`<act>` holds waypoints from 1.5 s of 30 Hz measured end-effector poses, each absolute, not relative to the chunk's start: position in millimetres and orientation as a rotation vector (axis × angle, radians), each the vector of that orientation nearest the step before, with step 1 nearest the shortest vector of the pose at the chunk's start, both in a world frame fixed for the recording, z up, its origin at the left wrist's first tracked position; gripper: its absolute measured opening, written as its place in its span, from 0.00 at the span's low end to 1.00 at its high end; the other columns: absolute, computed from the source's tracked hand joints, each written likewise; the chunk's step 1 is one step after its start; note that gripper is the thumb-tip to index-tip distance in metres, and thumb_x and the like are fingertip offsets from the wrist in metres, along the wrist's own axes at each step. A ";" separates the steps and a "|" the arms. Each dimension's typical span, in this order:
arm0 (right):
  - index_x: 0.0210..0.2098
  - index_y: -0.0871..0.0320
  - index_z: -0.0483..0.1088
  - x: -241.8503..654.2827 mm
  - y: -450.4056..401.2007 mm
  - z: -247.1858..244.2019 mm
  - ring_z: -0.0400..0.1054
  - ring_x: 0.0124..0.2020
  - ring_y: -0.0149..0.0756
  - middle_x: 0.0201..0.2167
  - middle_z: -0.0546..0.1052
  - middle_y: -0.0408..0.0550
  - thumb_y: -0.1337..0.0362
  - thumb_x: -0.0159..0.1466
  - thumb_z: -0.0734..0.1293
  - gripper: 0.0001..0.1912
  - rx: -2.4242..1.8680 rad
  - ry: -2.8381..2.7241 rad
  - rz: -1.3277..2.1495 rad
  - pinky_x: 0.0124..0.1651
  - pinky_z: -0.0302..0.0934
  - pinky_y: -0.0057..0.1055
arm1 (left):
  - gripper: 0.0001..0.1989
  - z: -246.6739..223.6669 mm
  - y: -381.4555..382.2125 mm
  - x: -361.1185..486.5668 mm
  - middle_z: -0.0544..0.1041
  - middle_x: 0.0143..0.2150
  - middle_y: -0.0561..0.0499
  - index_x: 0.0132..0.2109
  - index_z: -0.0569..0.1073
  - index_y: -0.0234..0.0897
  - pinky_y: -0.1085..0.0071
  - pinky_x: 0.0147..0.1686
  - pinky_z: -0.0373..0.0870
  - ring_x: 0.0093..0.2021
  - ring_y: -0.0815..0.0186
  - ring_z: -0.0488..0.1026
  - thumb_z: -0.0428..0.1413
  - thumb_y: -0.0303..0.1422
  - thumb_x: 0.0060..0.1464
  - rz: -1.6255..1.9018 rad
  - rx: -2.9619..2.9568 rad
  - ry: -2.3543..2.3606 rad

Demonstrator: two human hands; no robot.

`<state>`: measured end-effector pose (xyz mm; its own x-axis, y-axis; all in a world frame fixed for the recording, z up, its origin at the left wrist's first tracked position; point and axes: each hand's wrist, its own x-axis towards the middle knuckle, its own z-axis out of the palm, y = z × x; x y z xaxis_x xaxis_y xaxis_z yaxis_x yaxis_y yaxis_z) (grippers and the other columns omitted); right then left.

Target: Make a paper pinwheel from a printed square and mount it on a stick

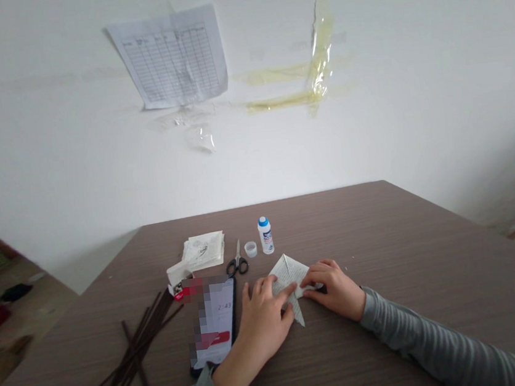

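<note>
A folded sheet of printed paper (288, 279) lies on the brown wood-grain table (360, 237), forming a pointed, roughly kite-like shape. My left hand (263, 322) rests over its lower left side, with the fingertips pressing on the fold. My right hand (336, 289) comes in from the right and grips the paper's right corner between fingers and thumb. The two hands nearly meet across the paper, and part of the sheet is hidden under them.
Left of the hands lie a phone (214, 322) with a blurred screen and a bundle of thin dark sticks (136, 349). Farther up stand scissors (237, 262), a white glue bottle (265, 235), its cap (251, 249) and a stack of papers (203, 250).
</note>
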<state>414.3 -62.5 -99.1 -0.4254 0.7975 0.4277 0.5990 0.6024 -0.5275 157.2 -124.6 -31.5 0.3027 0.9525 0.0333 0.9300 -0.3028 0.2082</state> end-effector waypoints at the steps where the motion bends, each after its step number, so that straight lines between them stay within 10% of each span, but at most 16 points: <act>1: 0.41 0.39 0.91 414.5 -62.6 -98.2 0.92 0.42 0.61 0.36 0.91 0.49 0.46 0.74 0.85 0.09 -1.098 -2.168 0.386 0.67 0.87 0.65 | 0.30 -32.1 -124.5 157.1 0.87 0.81 0.49 0.78 0.89 0.71 0.26 0.87 0.74 0.83 0.36 0.80 0.67 0.34 0.79 0.236 2.411 1.757; 45: 0.40 0.38 0.93 416.6 -62.1 -92.5 0.91 0.41 0.60 0.36 0.90 0.50 0.44 0.74 0.85 0.10 -1.087 -2.158 0.412 0.68 0.87 0.65 | 0.31 -18.4 -124.2 163.2 0.85 0.84 0.46 0.82 0.87 0.59 0.30 0.90 0.69 0.82 0.37 0.79 0.67 0.37 0.77 0.156 2.364 1.785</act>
<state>416.6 -62.1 -92.5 -0.4228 0.7987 0.4282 0.5846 0.6014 -0.5446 163.2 -124.2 -18.4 0.2760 0.9609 -0.0217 0.9425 -0.2662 0.2021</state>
